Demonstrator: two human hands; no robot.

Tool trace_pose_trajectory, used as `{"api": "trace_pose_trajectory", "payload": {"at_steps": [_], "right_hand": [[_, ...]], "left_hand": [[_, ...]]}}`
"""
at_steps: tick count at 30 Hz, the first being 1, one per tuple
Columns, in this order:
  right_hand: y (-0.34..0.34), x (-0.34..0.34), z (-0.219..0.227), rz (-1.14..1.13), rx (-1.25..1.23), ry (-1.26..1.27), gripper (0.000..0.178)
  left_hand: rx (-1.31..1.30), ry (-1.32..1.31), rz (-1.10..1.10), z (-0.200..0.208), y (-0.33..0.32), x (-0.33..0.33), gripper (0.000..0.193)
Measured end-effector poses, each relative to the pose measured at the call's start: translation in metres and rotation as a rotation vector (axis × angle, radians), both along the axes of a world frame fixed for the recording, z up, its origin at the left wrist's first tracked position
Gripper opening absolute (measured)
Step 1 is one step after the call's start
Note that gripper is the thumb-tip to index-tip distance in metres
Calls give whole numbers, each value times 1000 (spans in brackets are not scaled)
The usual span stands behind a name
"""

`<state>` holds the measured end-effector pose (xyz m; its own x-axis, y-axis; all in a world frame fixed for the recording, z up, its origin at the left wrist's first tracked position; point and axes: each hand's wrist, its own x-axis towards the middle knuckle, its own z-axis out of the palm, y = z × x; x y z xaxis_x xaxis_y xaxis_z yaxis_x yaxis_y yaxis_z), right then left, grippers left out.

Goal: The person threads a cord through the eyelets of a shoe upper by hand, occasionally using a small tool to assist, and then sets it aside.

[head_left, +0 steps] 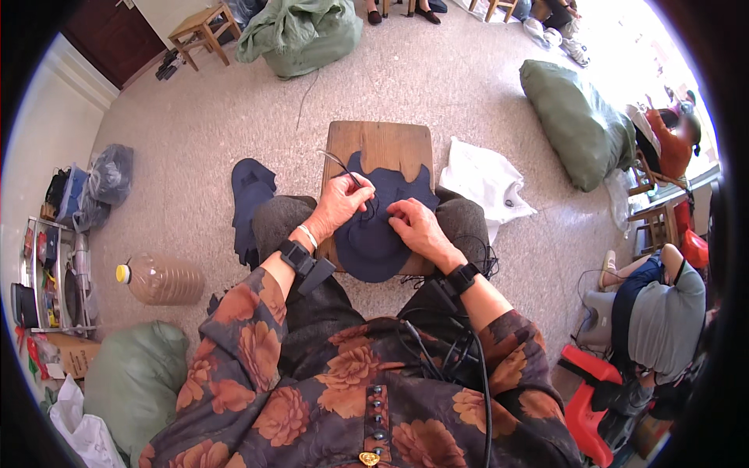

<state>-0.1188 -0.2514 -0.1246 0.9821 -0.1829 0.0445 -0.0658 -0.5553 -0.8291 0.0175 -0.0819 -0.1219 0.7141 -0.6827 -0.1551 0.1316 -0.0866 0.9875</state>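
Observation:
A dark blue fabric piece (373,253) with a rounded end and a notched far edge lies on a wooden stool (378,139) between my knees. Above its left side, the fingers of my left hand (343,201) are closed on a thin dark-handled tool with a curved pale tip (334,158); its exact kind is unclear. Dark thread or cord hangs near those fingers. My right hand (421,232) rests on the fabric's right side, thumb and bent fingers pinching at it. More dark blue fabric pieces (251,199) lie stacked by my left knee.
A white bag (484,183) lies right of the stool. Green sacks stand ahead (312,39), at right (573,125) and at lower left (136,382). A large plastic bottle (164,279) lies at left. Other people sit at right, one in grey (663,320). Dark cables cross my lap.

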Motion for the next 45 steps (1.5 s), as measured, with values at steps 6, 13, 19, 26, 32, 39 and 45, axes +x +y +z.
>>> {"api": "trace_pose_trajectory", "payload": {"at_steps": [6, 13, 19, 26, 32, 39, 45], "right_hand": [[5, 17, 3, 53, -24, -78, 18], [12, 19, 3, -32, 435, 6, 14], [7, 25, 15, -39, 539, -33, 14], [7, 7, 12, -42, 386, 47, 17], [11, 2, 6, 50, 33, -83, 13], [15, 1, 16, 93, -56, -110, 16], [22, 18, 25, -21, 111, -231, 21]], "left_hand": [[29, -141, -105, 18, -6, -9, 13], [116, -290, -25, 33, -10, -12, 19], [51, -451, -54, 33, -13, -9, 22], [25, -308, -27, 36, -15, -13, 28], [-32, -201, -42, 34, -10, -10, 29], [49, -295, -60, 33, -2, -8, 26], [-117, -234, -43, 41, -10, -17, 24]]}}
